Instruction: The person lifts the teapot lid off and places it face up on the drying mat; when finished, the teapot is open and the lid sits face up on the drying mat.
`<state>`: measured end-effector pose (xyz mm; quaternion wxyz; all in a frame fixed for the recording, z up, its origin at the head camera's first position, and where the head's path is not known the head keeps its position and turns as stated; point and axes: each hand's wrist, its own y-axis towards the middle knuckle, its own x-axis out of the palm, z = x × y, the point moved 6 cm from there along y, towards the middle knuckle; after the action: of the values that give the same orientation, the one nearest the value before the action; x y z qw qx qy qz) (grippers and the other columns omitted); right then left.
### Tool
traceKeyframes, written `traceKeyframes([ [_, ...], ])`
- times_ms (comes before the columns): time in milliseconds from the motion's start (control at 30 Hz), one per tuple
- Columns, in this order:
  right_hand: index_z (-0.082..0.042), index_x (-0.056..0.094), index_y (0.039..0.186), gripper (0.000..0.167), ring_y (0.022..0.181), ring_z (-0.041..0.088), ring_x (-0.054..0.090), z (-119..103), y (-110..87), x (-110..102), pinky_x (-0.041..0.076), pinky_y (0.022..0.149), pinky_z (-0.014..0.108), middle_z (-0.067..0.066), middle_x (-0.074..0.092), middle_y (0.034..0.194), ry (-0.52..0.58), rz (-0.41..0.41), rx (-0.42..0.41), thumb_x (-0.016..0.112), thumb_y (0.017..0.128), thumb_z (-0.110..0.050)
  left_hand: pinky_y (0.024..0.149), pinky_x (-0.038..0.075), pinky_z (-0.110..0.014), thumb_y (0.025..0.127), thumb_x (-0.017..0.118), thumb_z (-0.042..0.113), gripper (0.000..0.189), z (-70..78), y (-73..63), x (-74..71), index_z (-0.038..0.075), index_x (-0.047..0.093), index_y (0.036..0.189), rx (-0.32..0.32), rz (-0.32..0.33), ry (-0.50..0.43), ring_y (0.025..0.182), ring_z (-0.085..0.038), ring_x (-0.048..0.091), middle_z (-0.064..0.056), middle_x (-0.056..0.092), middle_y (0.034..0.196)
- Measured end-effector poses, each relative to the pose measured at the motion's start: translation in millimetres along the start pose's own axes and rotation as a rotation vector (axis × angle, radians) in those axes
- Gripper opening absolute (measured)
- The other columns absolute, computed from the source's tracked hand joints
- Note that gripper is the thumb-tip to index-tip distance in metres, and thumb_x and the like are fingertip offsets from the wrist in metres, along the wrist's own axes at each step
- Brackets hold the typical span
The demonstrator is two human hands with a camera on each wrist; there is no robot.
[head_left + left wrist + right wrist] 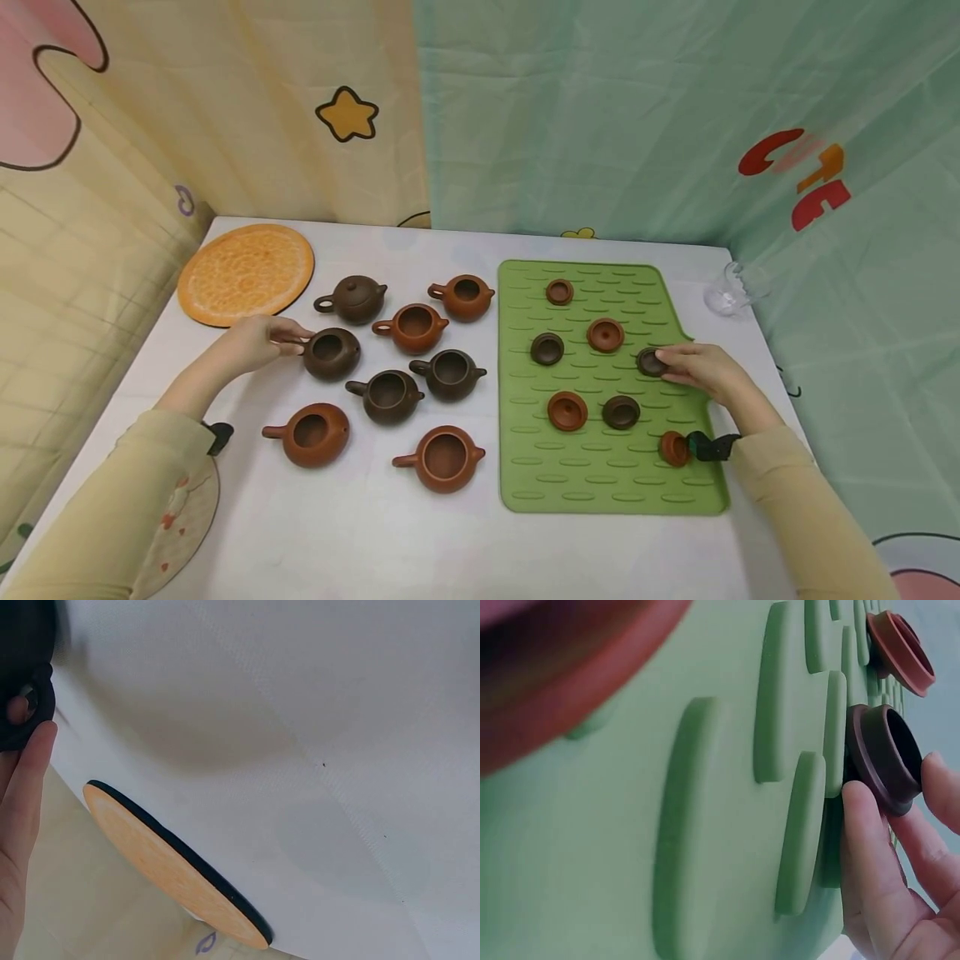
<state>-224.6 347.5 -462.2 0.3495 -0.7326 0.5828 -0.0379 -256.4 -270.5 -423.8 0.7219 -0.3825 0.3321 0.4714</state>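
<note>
At the left of the teapot group, my left hand point(258, 342) holds the handle of an open dark brown teapot point(332, 353). The left wrist view shows fingers at that handle point(46, 697), one tip showing through its loop. On the green mat, my right hand point(701, 367) pinches a small dark teapot lid point(651, 362) by its edge. Seen close in the right wrist view, this lid point(885, 757) has its collar side up, with thumb and fingers at its rim. A dark teapot point(358, 300) behind the left hand's teapot wears its lid.
Several lidless teapots, reddish point(445, 458) and dark point(390, 397), stand mid-table. More lids point(567, 411) lie about the green mat point(615, 492); one reddish lid point(673, 448) is beside the right wrist. An orange-slice mat point(246, 275) lies back left, a clear object point(727, 292) back right.
</note>
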Motion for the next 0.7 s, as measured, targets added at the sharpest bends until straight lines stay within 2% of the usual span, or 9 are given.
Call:
traceKeyframes([
  [100,0.015,0.027,0.148,0.068,0.085,-0.012,0.059,-0.8,-0.5,0.2,0.052,0.093,0.023,0.035,0.027,0.153,-0.027,-0.003,0.007,0.049,0.104,-0.031,0.078,0.049,-0.036,0.088,0.070,0.005,0.023,-0.8,0.2,-0.1,0.004,0.074,0.110,-0.004,-0.004,-0.006,0.103,-0.038,0.065,-0.017,0.073,0.106],
  [167,0.014,0.025,0.148,0.069,0.095,-0.005,0.063,-2.2,-2.1,0.6,0.051,0.096,0.024,0.035,0.026,0.153,-0.051,-0.008,0.017,0.047,0.104,-0.034,0.078,0.049,-0.036,0.088,0.071,0.005,0.022,-0.3,-0.2,-0.4,0.003,0.074,0.110,-0.002,-0.005,-0.010,0.103,-0.038,0.065,-0.017,0.074,0.106],
  [233,0.014,0.021,0.150,0.071,0.112,0.014,0.064,-4.0,-4.7,1.8,0.049,0.100,0.027,0.036,0.024,0.154,-0.063,-0.018,0.026,0.043,0.105,-0.036,0.078,0.049,-0.036,0.087,0.071,0.006,0.023,0.4,-0.7,-0.7,0.003,0.074,0.110,0.004,-0.003,-0.013,0.103,-0.039,0.065,-0.018,0.074,0.105],
  [267,0.014,0.019,0.150,0.072,0.121,0.024,0.060,-4.7,-6.1,2.6,0.048,0.103,0.030,0.036,0.023,0.154,-0.069,-0.022,0.032,0.041,0.105,-0.038,0.078,0.049,-0.037,0.087,0.071,0.006,0.023,0.9,-1.0,-0.8,0.003,0.074,0.110,0.006,-0.002,-0.014,0.103,-0.038,0.065,-0.018,0.074,0.105],
  [367,0.013,0.014,0.151,0.074,0.139,0.044,0.038,-6.2,-11.3,4.6,0.042,0.110,0.039,0.037,0.021,0.154,-0.097,-0.034,0.045,0.035,0.106,-0.041,0.080,0.049,-0.040,0.088,0.071,0.007,0.023,2.6,-1.4,-0.5,0.002,0.073,0.110,0.014,-0.001,-0.015,0.102,-0.038,0.065,-0.017,0.074,0.105],
  [433,0.013,0.012,0.152,0.075,0.141,0.047,0.032,-7.2,-15.0,6.0,0.038,0.112,0.044,0.038,0.020,0.154,-0.109,-0.040,0.044,0.034,0.106,-0.042,0.082,0.049,-0.043,0.089,0.070,0.008,0.024,3.2,-1.4,-0.1,0.002,0.072,0.111,0.018,-0.003,-0.016,0.102,-0.039,0.065,-0.017,0.074,0.105],
  [700,0.012,0.014,0.152,0.077,0.139,0.053,0.030,-21.5,-28.1,5.6,0.028,0.113,0.061,0.040,0.021,0.152,-0.250,-0.011,0.019,0.032,0.105,-0.046,0.086,0.050,-0.052,0.091,0.068,0.008,0.023,4.1,-1.3,-2.3,0.002,0.072,0.113,0.035,-0.001,-0.007,0.104,-0.041,0.065,-0.020,0.072,0.110],
])
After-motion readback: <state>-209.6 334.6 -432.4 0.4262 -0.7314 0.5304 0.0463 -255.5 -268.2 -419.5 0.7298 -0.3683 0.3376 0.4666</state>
